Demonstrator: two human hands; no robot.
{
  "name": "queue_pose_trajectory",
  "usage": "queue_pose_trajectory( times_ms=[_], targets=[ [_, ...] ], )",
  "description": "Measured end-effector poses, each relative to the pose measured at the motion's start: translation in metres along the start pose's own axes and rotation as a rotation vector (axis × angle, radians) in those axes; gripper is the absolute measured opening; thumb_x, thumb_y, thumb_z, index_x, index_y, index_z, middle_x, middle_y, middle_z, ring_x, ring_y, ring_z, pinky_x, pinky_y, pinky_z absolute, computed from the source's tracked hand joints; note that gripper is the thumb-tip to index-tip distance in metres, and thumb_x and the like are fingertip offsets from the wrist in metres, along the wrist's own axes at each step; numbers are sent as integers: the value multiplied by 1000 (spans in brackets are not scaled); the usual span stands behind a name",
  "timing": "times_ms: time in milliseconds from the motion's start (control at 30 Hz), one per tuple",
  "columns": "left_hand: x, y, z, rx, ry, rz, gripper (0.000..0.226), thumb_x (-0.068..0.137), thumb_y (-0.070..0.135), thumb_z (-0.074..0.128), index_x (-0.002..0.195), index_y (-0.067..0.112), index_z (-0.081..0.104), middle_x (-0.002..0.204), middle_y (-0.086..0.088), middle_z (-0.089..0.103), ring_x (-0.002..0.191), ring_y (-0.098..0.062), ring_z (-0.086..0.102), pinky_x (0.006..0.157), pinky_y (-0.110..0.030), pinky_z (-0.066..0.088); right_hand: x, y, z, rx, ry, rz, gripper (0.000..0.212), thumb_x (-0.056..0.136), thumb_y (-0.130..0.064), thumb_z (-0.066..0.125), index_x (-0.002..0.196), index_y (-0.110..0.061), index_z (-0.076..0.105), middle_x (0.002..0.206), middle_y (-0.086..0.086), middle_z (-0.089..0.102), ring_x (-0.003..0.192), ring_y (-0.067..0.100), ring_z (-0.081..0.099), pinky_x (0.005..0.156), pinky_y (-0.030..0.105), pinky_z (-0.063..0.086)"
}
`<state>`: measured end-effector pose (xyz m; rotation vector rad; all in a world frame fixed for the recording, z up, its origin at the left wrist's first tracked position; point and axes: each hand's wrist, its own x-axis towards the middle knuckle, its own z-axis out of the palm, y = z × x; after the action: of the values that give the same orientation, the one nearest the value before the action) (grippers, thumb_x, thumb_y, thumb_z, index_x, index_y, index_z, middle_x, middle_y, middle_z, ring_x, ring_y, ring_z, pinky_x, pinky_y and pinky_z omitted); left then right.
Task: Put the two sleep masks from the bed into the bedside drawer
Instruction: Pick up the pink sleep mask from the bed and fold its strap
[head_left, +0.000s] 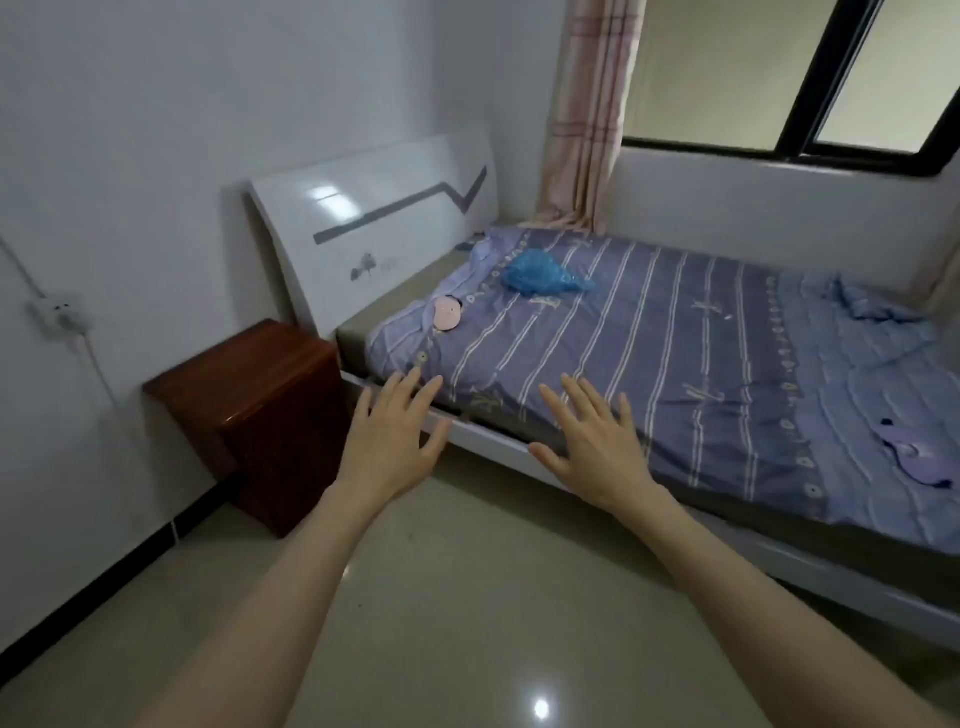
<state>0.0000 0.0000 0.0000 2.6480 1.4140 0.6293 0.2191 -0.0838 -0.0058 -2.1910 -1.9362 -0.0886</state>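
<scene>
A pink sleep mask lies near the head of the bed, on the striped purple sheet. A second, purple sleep mask lies at the bed's right side, near the frame's right edge. The brown wooden bedside cabinet stands left of the bed against the wall; its drawer front is not visible from here. My left hand is held out with fingers spread, over the bed's near corner. My right hand is also spread, over the bed's near edge. Both hands hold nothing.
A crumpled blue plastic bag lies on the bed beyond the pink mask. A white headboard stands against the wall. A wall socket with a cable is at the left. Glossy tiled floor lies below my arms.
</scene>
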Motion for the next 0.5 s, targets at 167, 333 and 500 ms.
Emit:
queue_pose_trajectory(
  times_ms=[167, 333, 500],
  targets=[
    [24, -37, 37, 13, -83, -95, 56, 91, 42, 38, 142, 25, 21, 154, -7, 24, 143, -23, 15, 117, -49, 14, 37, 1, 44, 18, -79, 27, 70, 87, -58, 34, 144, -31, 5, 158, 3, 5, 145, 23, 3, 115, 56, -1],
    [86, -66, 68, 16, -120, -119, 57, 92, 44, 37, 143, 24, 20, 155, -7, 22, 144, -23, 13, 118, -49, 13, 120, 15, 71, 68, -85, 3, 70, 87, -58, 35, 144, -32, 4, 158, 2, 7, 145, 24, 4, 114, 56, -2],
    [191, -88, 79, 10, -72, -127, 58, 92, 44, 37, 143, 23, 20, 155, -9, 21, 144, -24, 12, 117, -50, 12, 233, 35, 79, 111, -30, -27, 70, 86, -58, 36, 143, -31, 6, 158, 4, 9, 144, 25, 5, 114, 57, 1]
  ],
)
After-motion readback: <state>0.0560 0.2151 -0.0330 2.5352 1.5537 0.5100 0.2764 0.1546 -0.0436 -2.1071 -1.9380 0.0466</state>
